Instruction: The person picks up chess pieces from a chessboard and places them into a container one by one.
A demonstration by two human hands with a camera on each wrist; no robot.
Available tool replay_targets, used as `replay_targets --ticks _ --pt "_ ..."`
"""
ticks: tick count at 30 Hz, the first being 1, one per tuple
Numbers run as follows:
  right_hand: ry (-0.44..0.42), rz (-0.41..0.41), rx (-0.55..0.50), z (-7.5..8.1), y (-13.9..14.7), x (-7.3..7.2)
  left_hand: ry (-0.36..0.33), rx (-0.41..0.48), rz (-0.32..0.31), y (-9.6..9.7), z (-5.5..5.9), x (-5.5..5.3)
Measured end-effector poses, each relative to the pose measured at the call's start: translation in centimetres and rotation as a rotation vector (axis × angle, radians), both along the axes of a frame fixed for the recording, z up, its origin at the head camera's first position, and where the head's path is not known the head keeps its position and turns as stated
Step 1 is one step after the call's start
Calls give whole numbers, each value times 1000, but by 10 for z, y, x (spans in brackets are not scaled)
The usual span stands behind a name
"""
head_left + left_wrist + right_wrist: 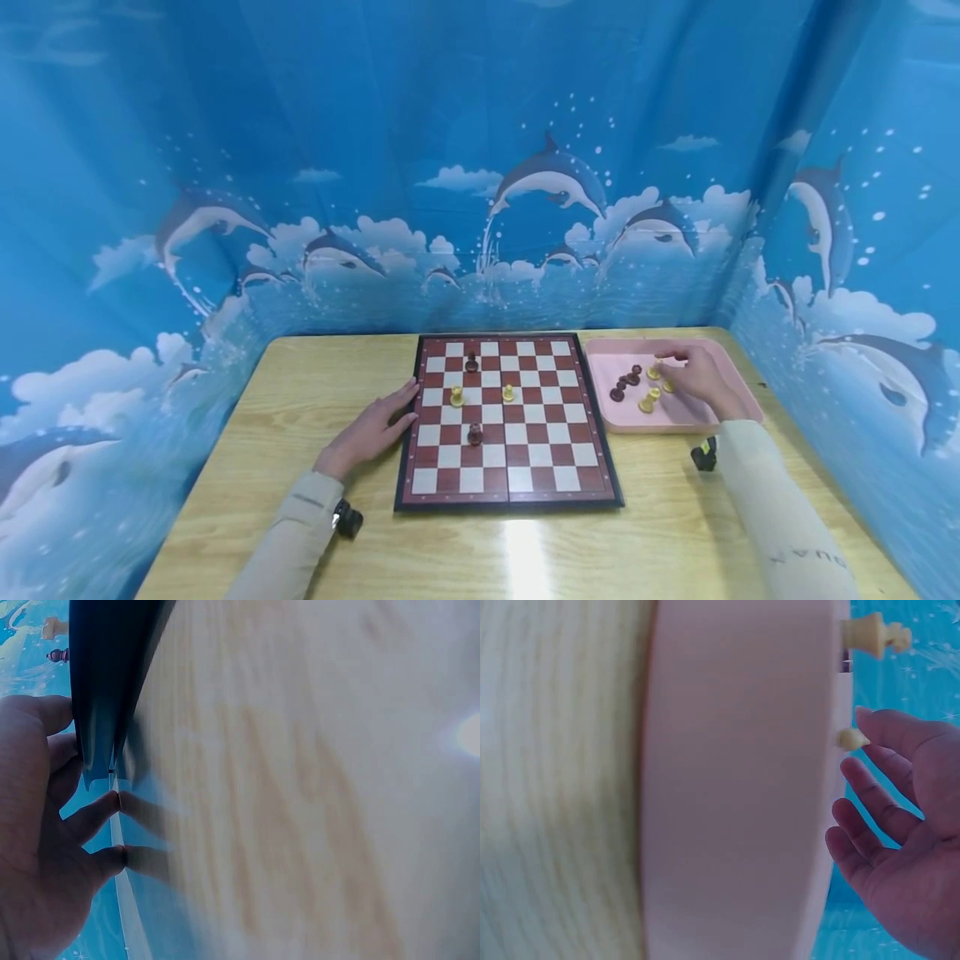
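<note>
A red-and-white chessboard lies on the table, with two cream chess pieces and two dark chess pieces standing on its squares. At the board's left edge rests my left hand, fingers extended and touching the rim. My right hand reaches into a pink tray, its thumb and forefinger pinching the top of a small cream chess piece. Around it in the tray are another cream chess piece and several dark chess pieces. The fingers partly hide some cream pieces.
The wooden table extends left of the board and in front of it. The tray stands close against the board's right side. A blue curtain with dolphins encloses the back and both sides.
</note>
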State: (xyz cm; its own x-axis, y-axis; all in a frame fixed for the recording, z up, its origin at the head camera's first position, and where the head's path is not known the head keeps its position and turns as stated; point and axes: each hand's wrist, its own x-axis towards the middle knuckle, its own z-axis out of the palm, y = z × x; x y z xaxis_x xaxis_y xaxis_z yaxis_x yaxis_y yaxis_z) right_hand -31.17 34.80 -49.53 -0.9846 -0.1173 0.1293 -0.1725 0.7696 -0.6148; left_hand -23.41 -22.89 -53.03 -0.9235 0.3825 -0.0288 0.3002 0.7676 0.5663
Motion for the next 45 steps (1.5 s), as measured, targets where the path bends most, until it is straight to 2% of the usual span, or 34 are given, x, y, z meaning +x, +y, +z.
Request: replay_targets --ticks 4,12,21,30,35,39,45 --pt "42 -10 35 7 -3 1 4 6 4 0 -1 0" --pt "25 -9 30 22 -18 10 1 5 8 0 0 2" --pt "57 37 -84 30 -46 16 -16 -14 13 0 -2 1" --pt "104 134 -152 35 -88 29 -5 -3 1 -1 -3 0" --pt "125 210 -156 31 -113 38 -2 3 -1 -1 1 0" --pt "101 263 -150 31 -132 46 3 5 0 0 2 0" --pt "-47 357 -179 34 -159 57 14 4 -5 0 2 0"
